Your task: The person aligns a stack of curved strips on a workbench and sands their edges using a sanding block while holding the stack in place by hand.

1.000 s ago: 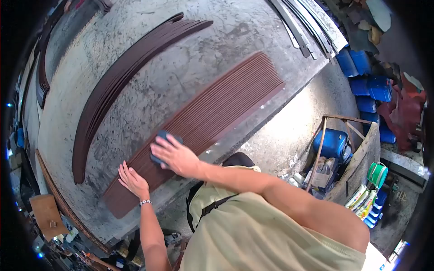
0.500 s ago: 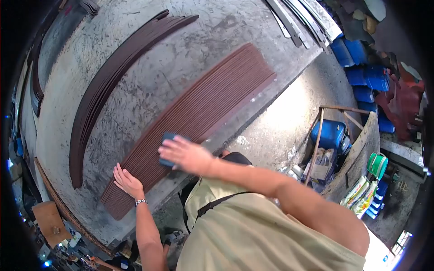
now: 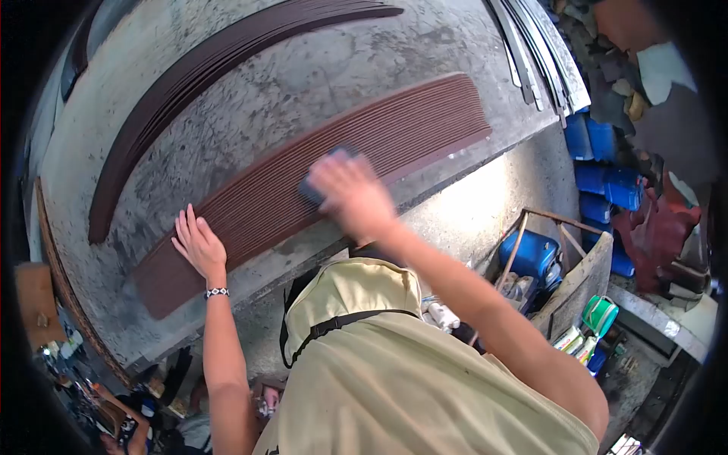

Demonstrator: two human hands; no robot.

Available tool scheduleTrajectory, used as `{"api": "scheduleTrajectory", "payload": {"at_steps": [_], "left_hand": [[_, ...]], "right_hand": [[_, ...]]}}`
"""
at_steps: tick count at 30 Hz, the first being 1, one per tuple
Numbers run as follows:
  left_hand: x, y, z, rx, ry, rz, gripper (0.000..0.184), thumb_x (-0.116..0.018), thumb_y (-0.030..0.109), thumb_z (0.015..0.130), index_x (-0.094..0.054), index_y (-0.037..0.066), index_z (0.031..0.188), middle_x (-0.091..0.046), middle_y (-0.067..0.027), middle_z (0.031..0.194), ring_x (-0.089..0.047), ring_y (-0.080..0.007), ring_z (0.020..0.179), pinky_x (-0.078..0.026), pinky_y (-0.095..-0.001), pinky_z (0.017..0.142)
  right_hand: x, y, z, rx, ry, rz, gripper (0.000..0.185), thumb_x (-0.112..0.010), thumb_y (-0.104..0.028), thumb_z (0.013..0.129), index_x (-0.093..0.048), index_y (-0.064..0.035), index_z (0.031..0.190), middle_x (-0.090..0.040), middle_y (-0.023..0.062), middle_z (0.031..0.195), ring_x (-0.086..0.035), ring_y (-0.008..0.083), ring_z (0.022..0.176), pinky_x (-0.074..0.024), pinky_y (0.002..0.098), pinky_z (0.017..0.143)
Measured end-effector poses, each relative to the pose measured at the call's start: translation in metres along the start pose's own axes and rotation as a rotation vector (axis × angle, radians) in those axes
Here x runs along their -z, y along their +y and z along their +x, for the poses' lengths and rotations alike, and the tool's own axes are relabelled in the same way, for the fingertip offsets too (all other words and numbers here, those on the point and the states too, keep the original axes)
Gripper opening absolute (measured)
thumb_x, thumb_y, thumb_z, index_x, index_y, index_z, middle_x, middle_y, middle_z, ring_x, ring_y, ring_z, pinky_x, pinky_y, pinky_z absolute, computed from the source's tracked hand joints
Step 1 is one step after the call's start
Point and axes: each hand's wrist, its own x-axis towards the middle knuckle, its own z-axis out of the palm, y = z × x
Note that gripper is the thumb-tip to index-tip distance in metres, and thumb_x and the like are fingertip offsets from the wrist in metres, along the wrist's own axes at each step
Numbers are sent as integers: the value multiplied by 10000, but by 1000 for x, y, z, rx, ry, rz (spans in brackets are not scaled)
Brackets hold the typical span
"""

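Beneath the blurred right hand [image 3: 353, 196], a mostly hidden dark block [image 3: 308, 191]

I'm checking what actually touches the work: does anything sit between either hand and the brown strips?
Yes, under the right hand: a dark block lies between its palm and the brown strips. Nothing visible comes between the left hand and the strips; it appears to rest directly on them.

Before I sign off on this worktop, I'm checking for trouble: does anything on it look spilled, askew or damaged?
Only the grey tabletop stands out: it is darkly smeared around the fanned brown strips, though whether from stains or wear I cannot tell. The strips lie evenly, without visible damage.
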Motion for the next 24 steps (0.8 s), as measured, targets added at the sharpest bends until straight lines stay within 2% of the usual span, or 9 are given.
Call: {"api": "scheduleTrajectory", "payload": {"at_steps": [3,5,9,11,14,16,19,21,24], "left_hand": [[8,11,-3,12,26,56,515,-394,396,1206,-578,160,1625,-569,-116,1664,-452,-326,1598,-259,-628,1328],[12,17,-2,22,37,110,503,-411,382,1196,-596,151,1602,-579,-134,1650,-468,-335,1583,-268,-630,1326],[10,11,-3,55,58,-72,507,-427,369,1204,-578,148,1635,-526,-159,1706,-418,-351,1626,-239,-621,1347],[10,-4,-4,13,87,-191,513,-431,374,1203,-580,144,1636,-492,-179,1729,-403,-368,1634,-233,-610,1352],[42,-85,6,73,-15,43,567,-413,430,1205,-465,198,1719,-389,-199,1790,-341,-400,1666,-222,-668,1332],[42,-175,-15,170,-2,152,602,-375,502,1206,-411,246,1749,-360,-200,1805,-317,-409,1676,-215,-711,1313],[38,-286,-27,267,135,197,591,-388,546,1193,-468,283,1716,-456,-204,1746,-373,-414,1642,-231,-730,1296],[43,-282,-25,294,150,198,585,-404,513,1191,-504,236,1696,-526,-139,1706,-433,-347,1613,-290,-679,1296],[47,-275,-23,332,187,102,572,-423,486,1187,-525,212,1679,-574,-121,1667,-491,-317,1572,-379,-586,1281]], "right_hand": [[30,178,-22,-477,282,-354,668,-547,-114,1087,-416,-186,1738,-408,128,1797,-305,381,1690,-195,631,1364],[33,201,-5,-797,418,-284,643,-580,-181,1104,-421,-130,1725,-398,183,1793,-317,428,1678,-227,678,1333],[-47,-90,54,-264,127,-251,697,-607,-255,1099,-389,-108,1745,-342,144,1830,-218,410,1718,-168,660,1364],[-39,-134,43,-96,-47,-81,706,-610,-297,1101,-383,-163,1755,-324,107,1842,-213,375,1724,-143,634,1377],[-42,-122,60,88,-86,-71,709,-609,-269,1100,-376,-243,1769,-324,74,1848,-217,353,1727,-142,618,1384],[-37,2,51,-71,147,-239,681,-566,-177,1107,-386,-210,1764,-327,107,1843,-241,372,1717,-186,628,1370],[-5,97,56,-705,247,-290,604,-483,-416,1195,-457,-102,1711,-355,197,1813,-344,481,1647,-269,695,1297],[-34,44,76,-692,182,-334,634,-510,-390,1181,-408,-100,1735,-347,187,1820,-303,491,1666,-247,720,1298],[-115,-168,95,50,61,-218,713,-549,-257,1135,-290,-139,1789,-233,135,1872,-133,439,1730,-90,698,1355]]}}
